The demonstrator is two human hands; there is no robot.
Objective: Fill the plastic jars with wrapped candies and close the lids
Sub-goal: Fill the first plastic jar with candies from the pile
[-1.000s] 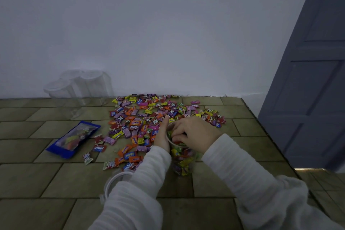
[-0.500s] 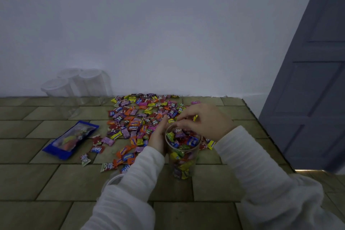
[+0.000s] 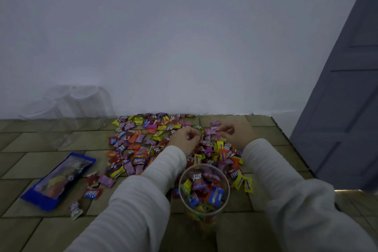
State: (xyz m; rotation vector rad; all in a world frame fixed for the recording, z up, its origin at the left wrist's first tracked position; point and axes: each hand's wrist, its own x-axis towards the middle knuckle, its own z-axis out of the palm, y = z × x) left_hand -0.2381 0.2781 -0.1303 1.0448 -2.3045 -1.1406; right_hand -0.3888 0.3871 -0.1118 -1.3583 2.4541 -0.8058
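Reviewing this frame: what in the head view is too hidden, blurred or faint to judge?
- Left hand and right hand: fingers curl into the candy pile, motion-blurred; whether either grips candy is unclear.
- Open jar: its base blurs; fill depth unreadable.
- Clear jars by the wall: faint; count and lids uncertain.
- Blue packet: contents blurred.

"Relaxa" on red candy wrapper point(image 3: 139, 160), "Fruit Plus" on purple wrapper point(image 3: 197, 177)
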